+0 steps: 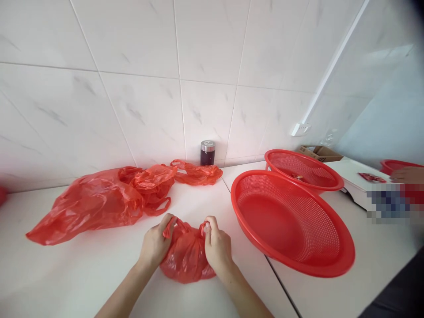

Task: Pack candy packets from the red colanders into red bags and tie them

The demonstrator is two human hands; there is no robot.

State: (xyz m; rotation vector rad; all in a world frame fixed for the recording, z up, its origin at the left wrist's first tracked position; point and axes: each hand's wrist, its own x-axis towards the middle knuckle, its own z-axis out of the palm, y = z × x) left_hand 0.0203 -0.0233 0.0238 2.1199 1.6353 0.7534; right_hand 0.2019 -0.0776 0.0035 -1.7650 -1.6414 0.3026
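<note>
A filled red plastic bag point(187, 260) rests on the white table in front of me, its top gathered together. My left hand point(157, 240) is closed on the bag's left handle, with a twisted end sticking out by the thumb. Pinched in my right hand point(217, 247) is the handle on the other side. What the bag contains cannot be made out through the thin plastic. Just beyond my left hand lies a heap of crumpled red plastic bags point(99, 198). To the right of my right hand stands a large red plastic basket point(274, 221) with perforated sides.
Behind that basket is a second red basket point(304, 165) with small items inside. A dark cup with a silver lid point(207, 152) stands by the tiled wall, behind another red bag point(198, 173). Far right are a cardboard box point(319, 153) and another person's hand point(407, 174).
</note>
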